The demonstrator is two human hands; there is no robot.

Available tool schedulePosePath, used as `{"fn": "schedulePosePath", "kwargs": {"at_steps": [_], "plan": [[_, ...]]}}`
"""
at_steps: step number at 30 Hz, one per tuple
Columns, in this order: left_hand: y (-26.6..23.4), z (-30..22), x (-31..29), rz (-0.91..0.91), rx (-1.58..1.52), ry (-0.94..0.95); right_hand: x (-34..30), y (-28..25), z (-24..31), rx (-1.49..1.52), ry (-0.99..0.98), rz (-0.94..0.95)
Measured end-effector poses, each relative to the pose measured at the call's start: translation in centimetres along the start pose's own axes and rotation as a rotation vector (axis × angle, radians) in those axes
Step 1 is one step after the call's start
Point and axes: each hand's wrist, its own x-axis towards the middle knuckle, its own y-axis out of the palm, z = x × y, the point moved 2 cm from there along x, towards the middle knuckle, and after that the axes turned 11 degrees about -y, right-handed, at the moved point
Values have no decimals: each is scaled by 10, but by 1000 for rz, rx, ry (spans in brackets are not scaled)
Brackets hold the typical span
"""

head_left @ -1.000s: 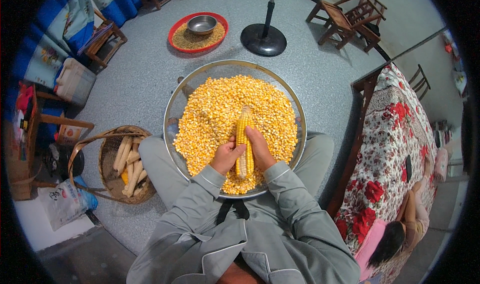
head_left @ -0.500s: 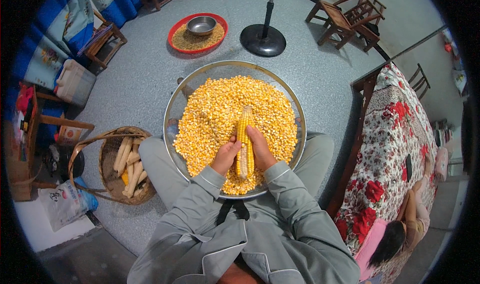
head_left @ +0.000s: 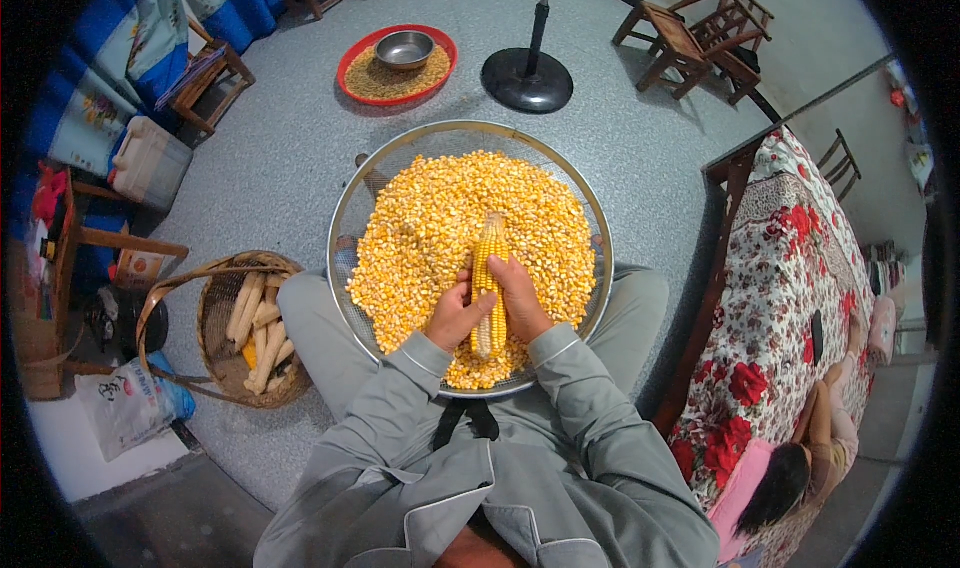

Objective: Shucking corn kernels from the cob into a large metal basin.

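Note:
A corn cob point(head_left: 489, 286) stands out lengthwise in front of me, still bearing rows of yellow kernels, with a paler bare strip along part of it. My left hand point(head_left: 462, 310) is closed around its left side, thumb laid across the cob. On the other side my right hand point(head_left: 520, 296) grips it too, its thumb pressed on the kernels near the upper half. Beneath both hands, loose corn kernels point(head_left: 420, 218) are heaped in a wide round mesh sieve point(head_left: 345, 208) with a metal rim, set over my lap between my knees.
Left of my knee, a wicker basket point(head_left: 221, 373) holds several stripped cobs point(head_left: 268, 353). Ahead are a red tray point(head_left: 452, 48) with a steel bowl point(head_left: 404, 48) and a black stand base point(head_left: 527, 80). A person point(head_left: 815, 448) lies on the flowered bed point(head_left: 750, 338) at right.
My left thumb has shifted slightly up and to the right across the cob, and the cob has turned a little. The sieve and surroundings stay the same.

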Motion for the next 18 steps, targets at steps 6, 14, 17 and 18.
{"fn": "schedulePosePath", "kwargs": {"at_steps": [6, 14, 17, 18], "plan": [[1, -1, 0, -139, -60, 86, -5, -2, 2, -369, -363, -186], [9, -15, -6, -147, -16, -40, 1, -19, -10, -365, -320, -171], [3, -10, -4, -107, 3, 2, 1, -19, -8, -339, -272, -144], [1, -9, -3, -108, 2, 2, 1, -16, -5, -322, -251, -122]]}}
